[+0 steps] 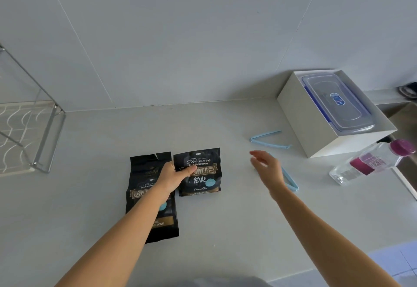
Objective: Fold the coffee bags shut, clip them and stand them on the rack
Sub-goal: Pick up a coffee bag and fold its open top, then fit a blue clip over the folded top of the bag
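Pale grey counter [225, 230] meets a grey tiled wall [180, 38].

You can read "ORIGINAL Treasure BLUE MOUNTAIN" on the smaller coffee bag [199, 171], plus "Charcoal" something lower down. The bigger bag [147, 196] shows "BLUE MOU…" and "…AIN FOOD" around your arm; the rest is too blurry.
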Demonstrator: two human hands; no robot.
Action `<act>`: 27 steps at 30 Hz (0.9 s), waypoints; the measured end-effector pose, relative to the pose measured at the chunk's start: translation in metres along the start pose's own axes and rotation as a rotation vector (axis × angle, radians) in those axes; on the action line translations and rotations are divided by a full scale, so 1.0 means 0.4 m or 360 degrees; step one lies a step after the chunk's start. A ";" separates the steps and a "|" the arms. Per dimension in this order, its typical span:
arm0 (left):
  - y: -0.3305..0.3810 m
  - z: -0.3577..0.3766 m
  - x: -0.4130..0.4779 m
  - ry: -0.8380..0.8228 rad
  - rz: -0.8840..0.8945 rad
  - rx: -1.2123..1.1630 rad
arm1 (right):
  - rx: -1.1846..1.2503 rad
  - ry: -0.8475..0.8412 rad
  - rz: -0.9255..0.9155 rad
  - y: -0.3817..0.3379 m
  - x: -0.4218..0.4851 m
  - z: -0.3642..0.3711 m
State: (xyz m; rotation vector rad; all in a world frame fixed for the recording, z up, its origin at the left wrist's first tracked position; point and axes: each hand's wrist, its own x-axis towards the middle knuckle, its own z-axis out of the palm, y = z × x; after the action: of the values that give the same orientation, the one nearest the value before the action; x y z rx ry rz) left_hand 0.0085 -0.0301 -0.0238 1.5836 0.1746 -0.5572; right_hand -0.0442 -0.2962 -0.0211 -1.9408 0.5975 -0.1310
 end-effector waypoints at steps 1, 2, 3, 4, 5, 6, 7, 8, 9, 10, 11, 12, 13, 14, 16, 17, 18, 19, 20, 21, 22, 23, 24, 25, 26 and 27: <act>-0.001 0.000 0.000 0.0001 0.0004 -0.0006 | -0.0137 0.0160 -0.0047 0.023 0.003 -0.026; -0.003 -0.001 0.000 0.0000 0.0009 -0.0008 | -0.0290 0.0250 -0.0075 0.046 0.004 -0.052; -0.003 -0.002 0.000 -0.0003 0.0015 -0.0010 | -0.0464 0.0272 -0.0074 0.071 0.003 -0.073; -0.003 -0.004 0.000 -0.0009 0.0023 -0.0015 | -0.0664 0.0251 -0.0032 0.097 0.000 -0.089; -0.003 -0.004 0.000 -0.0016 0.0029 -0.0020 | -0.0861 0.0211 0.0046 0.122 -0.004 -0.101; -0.003 -0.004 0.000 -0.0021 0.0033 -0.0021 | -0.1009 0.0169 0.0152 0.145 -0.010 -0.111; -0.003 -0.004 0.000 -0.0021 0.0034 -0.0021 | -0.1086 0.0129 0.0250 0.165 -0.018 -0.116; -0.002 -0.003 0.000 -0.0019 0.0034 -0.0023 | -0.1098 0.0097 0.0300 0.181 -0.028 -0.117; -0.002 -0.003 -0.001 -0.0015 0.0035 -0.0027 | -0.1069 0.0080 0.0282 0.194 -0.036 -0.114; -0.003 -0.003 -0.001 -0.0013 0.0037 -0.0028 | -0.1023 0.0078 0.0211 0.204 -0.044 -0.108; -0.003 -0.002 -0.001 -0.0014 0.0038 -0.0023 | -0.0968 0.0075 0.0124 0.208 -0.051 -0.101; -0.004 -0.002 -0.001 -0.0016 0.0036 -0.0016 | -0.0906 0.0060 0.0054 0.205 -0.056 -0.092; -0.004 -0.003 -0.001 -0.0018 0.0034 -0.0011 | -0.0828 0.0031 0.0014 0.196 -0.058 -0.082; -0.003 -0.003 -0.001 -0.0018 0.0035 -0.0010 | -0.0733 -0.0007 -0.0003 0.182 -0.056 -0.072; -0.003 -0.003 0.000 -0.0016 0.0038 -0.0005 | -0.0513 -0.0100 -0.0020 0.138 -0.044 -0.048; -0.003 -0.003 0.000 -0.0019 0.0039 -0.0001 | -0.0405 -0.0152 -0.0034 0.110 -0.037 -0.038; -0.002 -0.003 0.000 -0.0021 0.0041 0.0002 | -0.0308 -0.0199 -0.0058 0.081 -0.031 -0.030; -0.002 -0.002 -0.001 -0.0021 0.0044 0.0005 | -0.0241 -0.0234 -0.0096 0.053 -0.025 -0.024; -0.003 -0.002 -0.001 -0.0020 0.0049 0.0005 | -0.0211 -0.0258 -0.0149 0.026 -0.020 -0.020; -0.004 -0.001 -0.002 -0.0017 0.0052 0.0003 | -0.0215 -0.0283 -0.0207 0.002 -0.015 -0.017; -0.005 -0.002 -0.002 -0.0014 0.0054 -0.0003 | -0.0249 -0.0313 -0.0264 -0.019 -0.010 -0.014; -0.006 -0.002 -0.002 -0.0012 0.0054 -0.0007 | -0.0317 -0.0343 -0.0324 -0.038 -0.006 -0.010; -0.006 -0.003 -0.002 -0.0014 0.0055 -0.0003 | -0.0411 -0.0366 -0.0387 -0.054 -0.003 -0.006; -0.006 -0.004 -0.001 -0.0018 0.0053 0.0009 | -0.0505 -0.0385 -0.0447 -0.069 0.000 -0.001; -0.007 -0.004 0.001 -0.0022 0.0051 0.0023 | -0.0583 -0.0403 -0.0505 -0.082 0.000 0.004; -0.008 -0.004 0.001 -0.0024 0.0047 0.0032 | -0.0639 -0.0422 -0.0562 -0.094 -0.001 0.009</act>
State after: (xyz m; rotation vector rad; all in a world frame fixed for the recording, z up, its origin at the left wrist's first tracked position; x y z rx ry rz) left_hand 0.0080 -0.0283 -0.0267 1.5983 0.1343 -0.5491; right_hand -0.0301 -0.2809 0.0103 -2.3918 0.1020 0.0298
